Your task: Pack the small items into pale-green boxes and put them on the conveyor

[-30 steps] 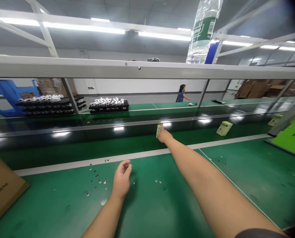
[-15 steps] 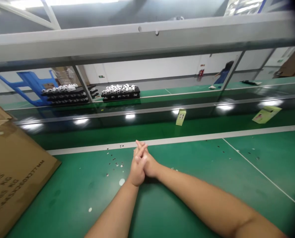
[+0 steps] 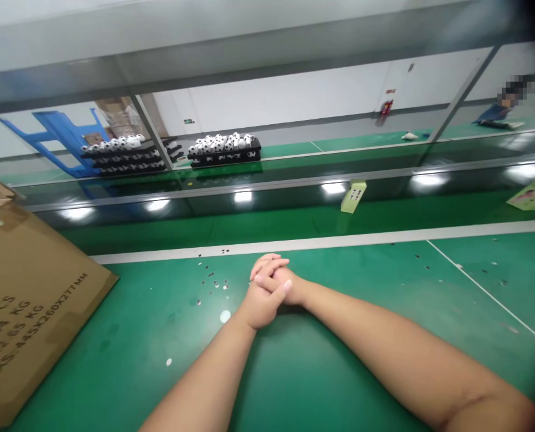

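My left hand (image 3: 261,303) and right hand (image 3: 288,287) lie clasped on the green tabletop (image 3: 339,372), fingers (image 3: 271,261) interlaced and holding nothing, right of the cardboard carton (image 3: 38,300).

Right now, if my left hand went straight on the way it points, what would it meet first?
Your right hand, already clasped with it. Past that, probably the white strip, though depth is unclear.
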### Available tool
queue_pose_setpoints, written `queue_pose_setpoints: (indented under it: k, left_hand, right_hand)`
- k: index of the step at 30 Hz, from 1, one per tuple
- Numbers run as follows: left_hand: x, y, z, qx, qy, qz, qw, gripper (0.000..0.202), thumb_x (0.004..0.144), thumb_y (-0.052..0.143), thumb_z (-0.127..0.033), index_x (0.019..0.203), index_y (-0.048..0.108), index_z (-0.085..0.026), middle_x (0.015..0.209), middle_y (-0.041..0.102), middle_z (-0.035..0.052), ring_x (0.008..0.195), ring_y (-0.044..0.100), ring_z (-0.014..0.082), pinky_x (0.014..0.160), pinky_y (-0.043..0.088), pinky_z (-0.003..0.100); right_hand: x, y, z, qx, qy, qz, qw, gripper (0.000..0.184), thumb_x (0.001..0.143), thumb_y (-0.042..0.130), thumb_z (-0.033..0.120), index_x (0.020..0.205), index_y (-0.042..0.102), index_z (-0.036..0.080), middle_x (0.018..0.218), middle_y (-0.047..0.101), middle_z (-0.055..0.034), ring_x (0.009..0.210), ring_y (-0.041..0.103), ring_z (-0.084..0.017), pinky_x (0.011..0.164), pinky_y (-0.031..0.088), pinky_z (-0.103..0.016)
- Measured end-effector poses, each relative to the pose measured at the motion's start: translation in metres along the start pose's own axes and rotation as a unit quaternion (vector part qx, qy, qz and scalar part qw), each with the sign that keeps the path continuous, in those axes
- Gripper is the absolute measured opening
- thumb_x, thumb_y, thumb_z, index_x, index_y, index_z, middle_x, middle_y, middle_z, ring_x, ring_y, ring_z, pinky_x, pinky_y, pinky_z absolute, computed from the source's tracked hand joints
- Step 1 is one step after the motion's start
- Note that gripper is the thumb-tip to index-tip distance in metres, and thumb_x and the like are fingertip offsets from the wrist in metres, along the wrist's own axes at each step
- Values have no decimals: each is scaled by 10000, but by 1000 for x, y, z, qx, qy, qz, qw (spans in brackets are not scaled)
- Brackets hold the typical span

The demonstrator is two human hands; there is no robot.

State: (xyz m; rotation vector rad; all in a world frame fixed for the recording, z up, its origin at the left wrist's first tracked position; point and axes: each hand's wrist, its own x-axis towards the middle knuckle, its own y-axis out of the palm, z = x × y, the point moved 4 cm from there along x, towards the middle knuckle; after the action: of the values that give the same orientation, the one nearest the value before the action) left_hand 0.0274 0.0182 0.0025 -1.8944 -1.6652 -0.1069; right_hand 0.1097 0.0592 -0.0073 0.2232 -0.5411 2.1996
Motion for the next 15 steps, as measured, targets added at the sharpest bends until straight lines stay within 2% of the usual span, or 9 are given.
queue_pose_setpoints:
  k: [10, 15]
  left_hand:
    - [-1, 3, -3, 22, -16, -13, 1000, 352, 839, 551, -327, 1175, 569, -225, 1225, 474, 96, 1209, 454, 250, 1089, 355, 446]
    - [-2, 4, -4, 27, -21, -19, 999, 352, 835, 549, -325, 1174, 553, -231, 1221, 474, 97, 1217, 440, 263, 1081, 355, 469]
  right_hand:
    - [2, -2, 14, -46, -45, -7, 998, 256, 887, 462, 408, 847, 572, 181, 872, 507, -43, 894, 514, -190, 849, 477, -399]
    - [1, -1, 17, -60, -51, -4, 997, 263, 890, 453, 419, 829, 556, 185, 867, 509, -38, 888, 509, -186, 859, 475, -395]
